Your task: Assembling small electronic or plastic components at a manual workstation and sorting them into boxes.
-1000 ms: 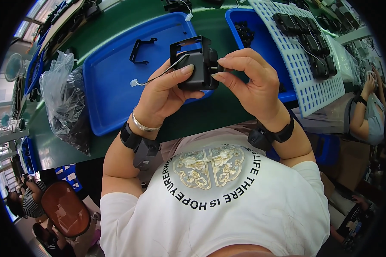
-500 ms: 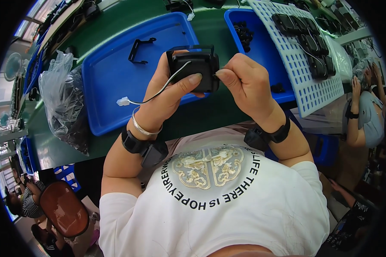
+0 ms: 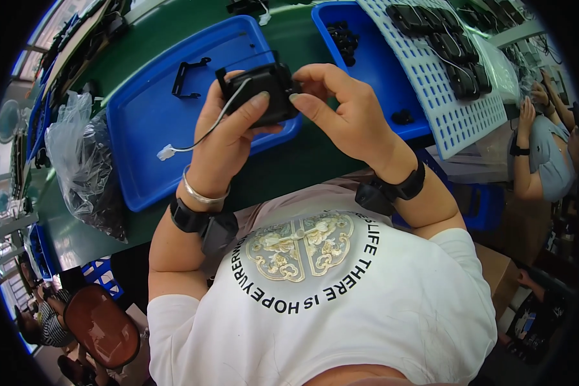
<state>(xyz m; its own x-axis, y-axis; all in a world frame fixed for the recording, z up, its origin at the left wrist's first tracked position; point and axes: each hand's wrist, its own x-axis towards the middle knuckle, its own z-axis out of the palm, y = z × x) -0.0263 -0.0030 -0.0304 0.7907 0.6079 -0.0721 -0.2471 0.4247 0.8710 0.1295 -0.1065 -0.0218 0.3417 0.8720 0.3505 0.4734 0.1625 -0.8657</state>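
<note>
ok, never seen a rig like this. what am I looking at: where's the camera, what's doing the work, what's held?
No robot here: a person works with two bare hands. The view looks down from the left of two fisheye cameras on their head, so straight edges bend near the rim.

The left hand holds a black housing, with a cable ending in a white connector. The right hand's thumb and fingers are at its right edge; whether they pinch a small part is unclear.

On the green table: a blue tray with a black bracket, a clear bag of dark contents to the left, a blue bin of small black parts to the right, then a white perforated panel bearing black cabled units.
</note>
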